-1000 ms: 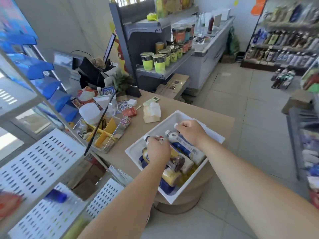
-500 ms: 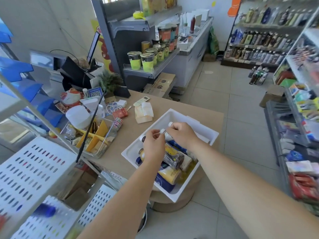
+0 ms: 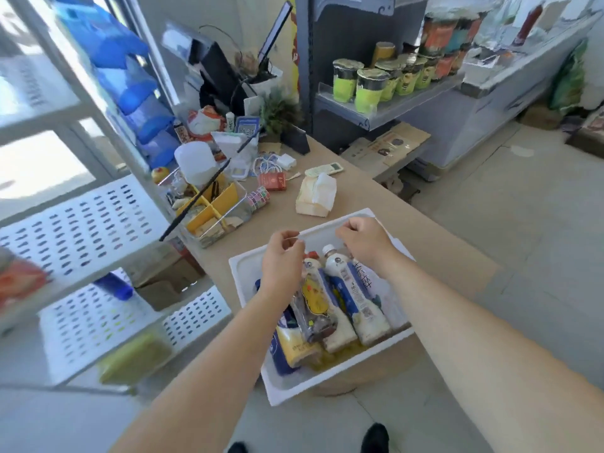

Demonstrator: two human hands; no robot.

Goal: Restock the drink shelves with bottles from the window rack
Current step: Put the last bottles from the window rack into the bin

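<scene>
A white foam box (image 3: 327, 380) sits on the wooden counter's near corner, packed with several drink bottles lying on their sides. Among them are a white bottle with a blue label (image 3: 353, 295) and a yellow-labelled bottle (image 3: 314, 294). My left hand (image 3: 282, 259) hovers over the bottle caps at the box's left. Its fingers are curled and pinched, with a thin pale strand at the tips. My right hand (image 3: 367, 241) is a loose fist over the box's far rim and holds no bottle. A blue bottle (image 3: 114, 286) lies on the white perforated window rack (image 3: 81, 230) to my left.
The wooden counter (image 3: 392, 204) carries a tissue pack (image 3: 315, 196), a yellow desk organiser (image 3: 215, 207), a remote and till clutter. A grey shelf with green cups (image 3: 369, 89) stands behind it. Tiled floor opens to the right.
Both hands have come off the bottles and risen toward the box's far rim. The view swung right, then back left and closer to the counter.
</scene>
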